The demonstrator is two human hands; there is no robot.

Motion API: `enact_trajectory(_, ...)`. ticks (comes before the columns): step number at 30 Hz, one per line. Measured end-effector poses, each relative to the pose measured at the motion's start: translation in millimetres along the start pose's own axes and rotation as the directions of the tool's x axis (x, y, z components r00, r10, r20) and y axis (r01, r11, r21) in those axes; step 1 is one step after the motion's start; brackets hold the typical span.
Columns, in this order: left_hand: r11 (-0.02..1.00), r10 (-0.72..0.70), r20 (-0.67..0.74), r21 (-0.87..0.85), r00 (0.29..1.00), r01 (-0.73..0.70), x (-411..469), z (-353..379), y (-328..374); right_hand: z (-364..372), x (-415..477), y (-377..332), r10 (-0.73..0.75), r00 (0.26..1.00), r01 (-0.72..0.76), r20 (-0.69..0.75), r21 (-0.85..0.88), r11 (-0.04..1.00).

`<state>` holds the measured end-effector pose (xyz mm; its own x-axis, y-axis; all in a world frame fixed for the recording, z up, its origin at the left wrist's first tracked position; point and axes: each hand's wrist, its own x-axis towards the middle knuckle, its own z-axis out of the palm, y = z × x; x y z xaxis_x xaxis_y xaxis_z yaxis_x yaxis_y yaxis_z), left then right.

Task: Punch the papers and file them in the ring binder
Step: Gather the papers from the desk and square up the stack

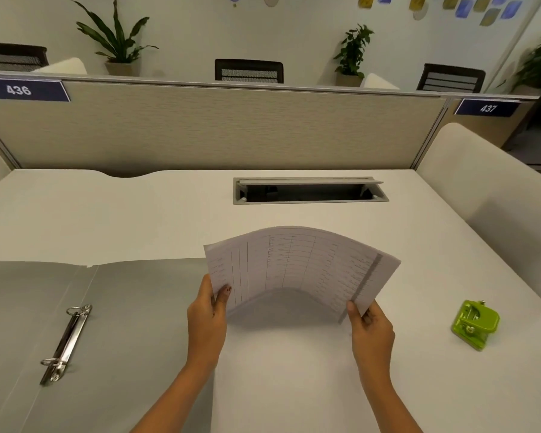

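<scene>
A stack of printed papers (300, 267) with ruled tables is held above the white desk, bowed upward in the middle. My left hand (207, 320) pinches its left edge and my right hand (370, 331) pinches its right edge. An open grey ring binder (132, 323) lies flat at the left, its metal ring mechanism (66, 342) with two rings closed. A green hole punch (476, 324) sits on the desk to the right of my right hand, apart from the papers.
A cable hatch (310, 190) is sunk in the white desk (138, 214) behind the papers. A beige partition (216, 129) closes off the back. A cream side panel (494, 195) rises at the right.
</scene>
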<state>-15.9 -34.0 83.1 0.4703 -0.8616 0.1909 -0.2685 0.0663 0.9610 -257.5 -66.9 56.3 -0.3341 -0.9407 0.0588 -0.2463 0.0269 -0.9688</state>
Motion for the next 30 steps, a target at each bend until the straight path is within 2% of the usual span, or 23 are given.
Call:
enact_trajectory(7,0.998,0.011,-0.036,0.054,0.999,-0.009,9.5,-9.9,-1.3,0.5,-2.3,4.2,0.074,0.997,-0.073,0.025,-0.056,0.996)
enact_trajectory(12,0.997,-0.076,-0.096,-0.037,0.993,0.073,21.2,-16.2,1.4,9.1,-6.6,-0.8,0.298,0.951,-0.310,0.084,0.226,0.923)
enact_trajectory(15,0.980,-0.157,-0.122,-0.145,0.980,0.139,23.3,-14.5,2.0,23.6,-9.0,-11.4,0.338,0.900,-0.426,0.275,0.401,0.811)
enact_trajectory(17,0.958,-0.211,-0.126,-0.223,0.969,0.180,20.3,-10.2,3.7,35.7,-13.8,-23.3,0.300,0.870,-0.468,0.392,0.464,0.752)
enact_trajectory(22,0.804,-0.385,-0.062,-0.512,0.921,0.302,10.1,-1.3,5.1,61.0,-26.7,-54.4,0.075,0.862,-0.378,0.501,0.539,0.753)
enact_trajectory(25,0.733,-0.417,-0.003,-0.593,0.909,0.334,6.7,0.5,4.4,68.7,-28.8,-65.3,0.054,0.832,-0.373,0.552,0.486,0.790)
enact_trajectory(30,0.688,-0.378,0.074,-0.645,0.923,0.333,3.7,-2.2,0.3,73.6,-17.3,-64.3,0.058,0.898,-0.249,0.435,0.397,0.883)
